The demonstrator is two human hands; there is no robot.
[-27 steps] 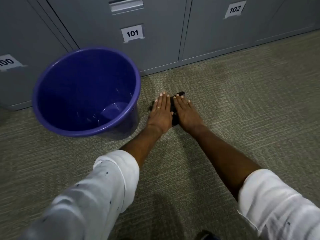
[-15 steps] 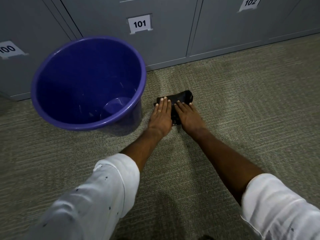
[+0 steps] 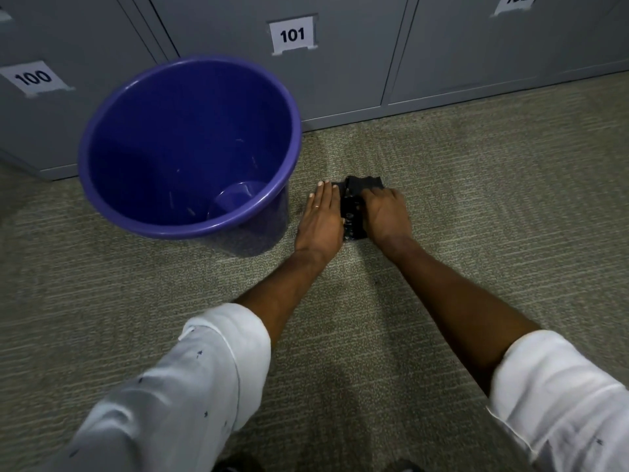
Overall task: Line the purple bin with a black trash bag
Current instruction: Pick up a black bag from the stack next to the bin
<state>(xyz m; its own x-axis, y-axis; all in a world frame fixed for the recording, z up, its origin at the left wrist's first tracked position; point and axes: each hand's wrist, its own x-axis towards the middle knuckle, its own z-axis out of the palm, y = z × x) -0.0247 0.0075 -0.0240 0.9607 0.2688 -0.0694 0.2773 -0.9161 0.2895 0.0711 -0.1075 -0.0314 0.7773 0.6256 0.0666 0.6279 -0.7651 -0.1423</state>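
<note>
both arms reach straight forward, low over the carpet floor [image 3: 476, 172]. the left hand [image 3: 321, 218] lies flat, fingers together and extended, pressing the near-left part of the folded black trash bag [image 3: 354, 212]. the right hand [image 3: 386, 212] curls over the bag's right side, its grip closed on the plastic. the bag lies on the carpet just right of the purple bin [image 3: 102, 185], which stands upright and unlined before the grey lockers [image 3: 442, 46].

Grey lockers [image 3: 442, 46] labelled 100, 101 along back; green-grey carpet [image 3: 476, 199] below.

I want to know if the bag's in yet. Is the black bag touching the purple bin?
Apart. The head view shows carpet between the purple bin and the folded black bag.
</note>
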